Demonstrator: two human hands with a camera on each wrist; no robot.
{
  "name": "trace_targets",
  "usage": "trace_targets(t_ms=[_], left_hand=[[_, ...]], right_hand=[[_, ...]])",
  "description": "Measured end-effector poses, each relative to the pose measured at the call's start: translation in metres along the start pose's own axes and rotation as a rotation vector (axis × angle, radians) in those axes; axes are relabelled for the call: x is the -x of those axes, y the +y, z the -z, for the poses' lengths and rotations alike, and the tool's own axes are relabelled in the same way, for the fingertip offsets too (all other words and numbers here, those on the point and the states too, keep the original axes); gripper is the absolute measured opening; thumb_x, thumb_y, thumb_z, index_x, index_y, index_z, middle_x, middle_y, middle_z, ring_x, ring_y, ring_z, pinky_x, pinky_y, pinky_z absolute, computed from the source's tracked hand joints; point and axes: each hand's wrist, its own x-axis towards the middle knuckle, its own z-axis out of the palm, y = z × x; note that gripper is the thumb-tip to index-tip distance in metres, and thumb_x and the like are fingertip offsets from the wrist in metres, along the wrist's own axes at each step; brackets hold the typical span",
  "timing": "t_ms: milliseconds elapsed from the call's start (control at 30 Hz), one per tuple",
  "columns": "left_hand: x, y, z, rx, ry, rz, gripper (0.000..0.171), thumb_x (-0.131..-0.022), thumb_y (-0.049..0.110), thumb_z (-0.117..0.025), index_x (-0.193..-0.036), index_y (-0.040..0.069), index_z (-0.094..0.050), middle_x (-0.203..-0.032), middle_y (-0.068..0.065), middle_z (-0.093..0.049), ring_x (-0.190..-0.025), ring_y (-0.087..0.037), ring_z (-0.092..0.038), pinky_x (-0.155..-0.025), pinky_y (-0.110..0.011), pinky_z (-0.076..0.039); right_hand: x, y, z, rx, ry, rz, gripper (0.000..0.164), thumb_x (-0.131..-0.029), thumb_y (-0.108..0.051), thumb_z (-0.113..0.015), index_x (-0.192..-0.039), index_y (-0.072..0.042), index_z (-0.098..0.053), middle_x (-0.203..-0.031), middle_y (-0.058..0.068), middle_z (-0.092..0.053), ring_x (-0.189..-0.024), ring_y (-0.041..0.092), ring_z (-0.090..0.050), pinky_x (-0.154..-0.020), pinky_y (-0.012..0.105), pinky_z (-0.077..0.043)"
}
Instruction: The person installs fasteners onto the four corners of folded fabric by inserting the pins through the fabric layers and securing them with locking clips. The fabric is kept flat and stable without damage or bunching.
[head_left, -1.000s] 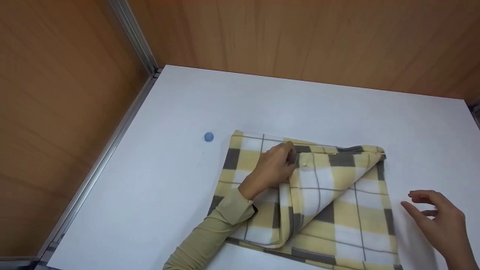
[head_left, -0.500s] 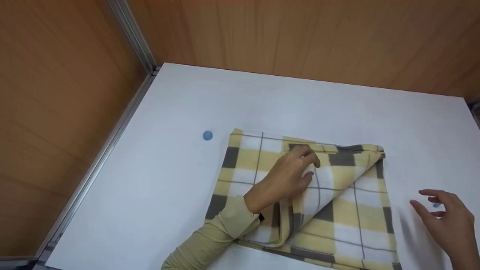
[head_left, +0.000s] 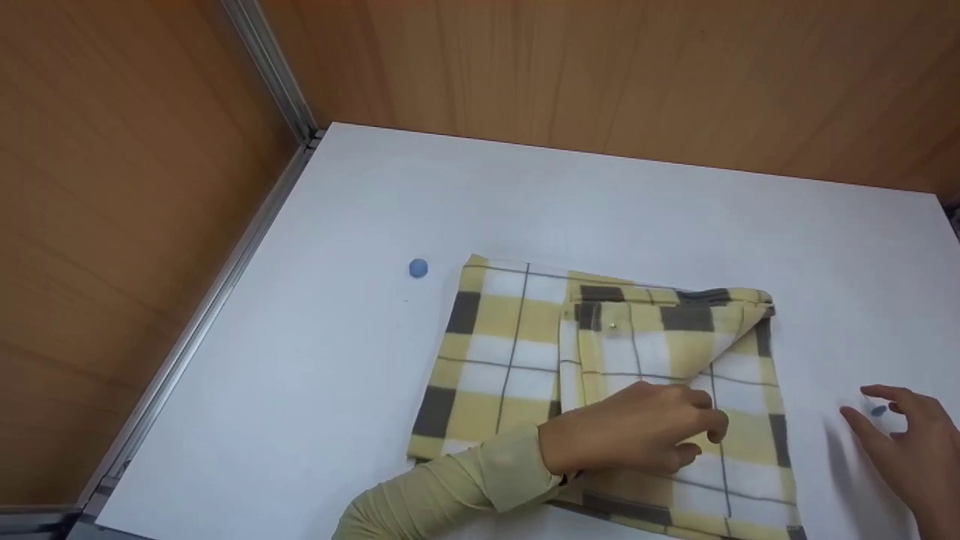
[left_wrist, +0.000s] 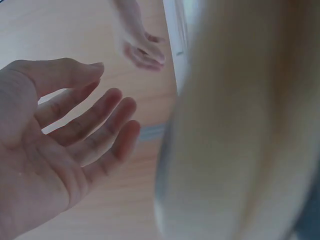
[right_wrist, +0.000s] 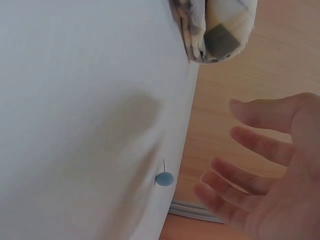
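Note:
A folded plaid fleece cloth (head_left: 480, 352) in yellow, white and grey lies on the white table, one flap turned back diagonally across its right half. A tiny shiny dot (head_left: 613, 326) shows near that flap's upper left corner. My left hand (head_left: 637, 427) is over the lower middle of the cloth, fingers loosely bent; the left wrist view shows nothing in the palm. Beyond the cloth's right edge is my right hand (head_left: 904, 442), fingers relaxed and apart, holding nothing. Close by it, a small blue disc (right_wrist: 164, 178) with a thin line rising from it is on the table.
Another small blue round piece (head_left: 418, 268) lies on the table (head_left: 285, 360) left of the cloth. Wooden panels (head_left: 600, 75) rise behind and to the left, with a metal rail (head_left: 217, 307) along the left table edge.
My left hand has let go of the flap's left edge and moved right and toward me over the cloth. My right hand has shifted slightly right, bringing the blue disc beside it into view.

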Motion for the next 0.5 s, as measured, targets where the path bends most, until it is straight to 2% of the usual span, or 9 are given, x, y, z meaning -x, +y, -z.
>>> trace_targets(t_ms=[133, 300, 367, 433, 500], left_hand=[[-0.007, 0.010, -0.008, -0.042, -0.088, -0.037, 0.023, -0.087, 0.020, -0.053, -0.109, 0.027, -0.056, -0.098, 0.013, -0.052, -0.081, 0.002, -0.048, -0.057, -0.012, -0.039], [-0.009, 0.020, -0.018, -0.126, -0.167, -0.079, 0.020, -0.087, 0.021, -0.053, -0.106, 0.027, -0.055, -0.092, 0.012, -0.050, -0.078, 0.000, -0.047, -0.058, -0.015, -0.040], [-0.009, 0.022, -0.021, -0.151, -0.214, -0.075, 0.021, -0.087, 0.023, -0.053, -0.108, 0.028, -0.053, -0.092, 0.011, -0.048, -0.077, -0.001, -0.047, -0.058, -0.016, -0.041], [-0.008, 0.023, -0.024, -0.165, -0.263, -0.063, 0.024, -0.088, 0.022, -0.051, -0.111, 0.029, -0.051, -0.093, 0.011, -0.048, -0.079, -0.002, -0.047, -0.058, -0.017, -0.041], [-0.006, 0.023, -0.027, -0.164, -0.306, -0.050, 0.027, -0.089, 0.022, -0.048, -0.114, 0.031, -0.050, -0.095, 0.012, -0.047, -0.079, -0.003, -0.046, -0.059, -0.018, -0.041]], right_hand=[[-0.005, 0.015, -0.007, 0.005, -0.020, 0.024, 0.046, -0.080, -0.023, -0.064, -0.113, 0.005, -0.050, -0.115, 0.033, -0.040, -0.098, 0.046, -0.039, -0.059, 0.044, -0.039], [-0.024, 0.060, -0.028, -0.018, 0.015, 0.094, 0.050, -0.079, -0.028, -0.064, -0.114, 0.004, -0.049, -0.113, 0.034, -0.041, -0.094, 0.047, -0.041, -0.067, 0.054, -0.035], [-0.030, 0.073, -0.033, -0.018, 0.018, 0.119, 0.051, -0.080, -0.030, -0.063, -0.115, 0.004, -0.049, -0.113, 0.033, -0.041, -0.094, 0.047, -0.041, -0.070, 0.056, -0.033], [-0.032, 0.075, -0.033, -0.010, -0.002, 0.114, 0.053, -0.080, -0.031, -0.062, -0.116, 0.004, -0.047, -0.113, 0.034, -0.040, -0.095, 0.048, -0.041, -0.073, 0.058, -0.032], [-0.030, 0.067, -0.028, 0.005, -0.040, 0.087, 0.054, -0.081, -0.031, -0.062, -0.117, 0.006, -0.046, -0.112, 0.035, -0.038, -0.095, 0.050, -0.041, -0.074, 0.058, -0.032]])
